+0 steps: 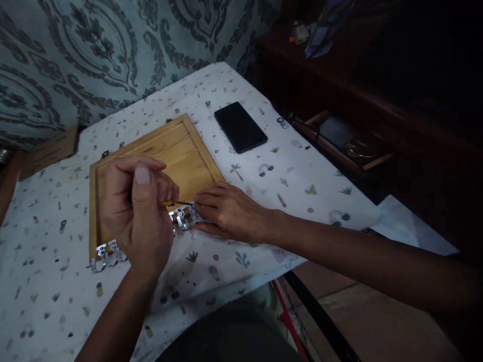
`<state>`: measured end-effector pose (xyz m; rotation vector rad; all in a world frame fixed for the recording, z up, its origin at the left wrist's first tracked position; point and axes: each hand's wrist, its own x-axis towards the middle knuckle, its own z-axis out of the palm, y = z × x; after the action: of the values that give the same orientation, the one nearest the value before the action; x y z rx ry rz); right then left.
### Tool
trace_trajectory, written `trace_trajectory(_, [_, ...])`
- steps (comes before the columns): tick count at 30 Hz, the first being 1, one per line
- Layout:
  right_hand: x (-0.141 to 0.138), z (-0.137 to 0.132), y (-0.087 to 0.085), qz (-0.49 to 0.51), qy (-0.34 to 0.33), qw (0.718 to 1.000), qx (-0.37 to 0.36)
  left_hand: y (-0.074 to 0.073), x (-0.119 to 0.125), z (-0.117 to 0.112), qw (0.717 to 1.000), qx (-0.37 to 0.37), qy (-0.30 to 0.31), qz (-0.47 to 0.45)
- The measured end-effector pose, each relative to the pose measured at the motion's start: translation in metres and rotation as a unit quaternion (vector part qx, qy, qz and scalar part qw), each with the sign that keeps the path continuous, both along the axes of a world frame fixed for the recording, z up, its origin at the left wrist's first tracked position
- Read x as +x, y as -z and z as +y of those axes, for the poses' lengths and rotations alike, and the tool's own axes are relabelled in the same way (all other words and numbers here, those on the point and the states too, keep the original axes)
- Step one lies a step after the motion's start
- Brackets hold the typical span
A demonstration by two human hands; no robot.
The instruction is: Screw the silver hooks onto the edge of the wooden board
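A framed wooden board (166, 151) lies on the table, with a metal hook rail (101, 251) along its near edge. My left hand (138, 211) is closed around a small screwdriver (167, 203), of which a bit of yellow and a thin dark shaft show. The shaft points right, toward the right end of the metal hooks (182, 219). My right hand (230, 211) grips the board's near right corner, its fingertips on the hook rail there. Whether the screwdriver's tip sits in a screw I cannot tell. My left hand hides the middle of the rail.
Behind the board on the right lies a black phone (240, 126). The table wears a white printed cloth (241, 261). A piece of cardboard (49, 153) is at the far left, by the patterned wall. To the right stand dark wooden furniture (309, 70) and an open drawer (339, 138).
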<state>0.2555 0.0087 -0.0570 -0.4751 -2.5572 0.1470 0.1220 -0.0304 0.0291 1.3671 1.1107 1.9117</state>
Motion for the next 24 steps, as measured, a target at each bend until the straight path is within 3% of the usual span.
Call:
trace_trajectory(9, [0.000,-0.001,0.000,0.003,0.002,1.000,-0.006,0.005,0.000,0.003,0.999,0.007,0.038,-0.012])
trace_trajectory(24, [0.000,-0.001,-0.001,0.008,-0.003,1.000,-0.013,0.004,-0.001,0.019,0.988,0.006,0.155,-0.010])
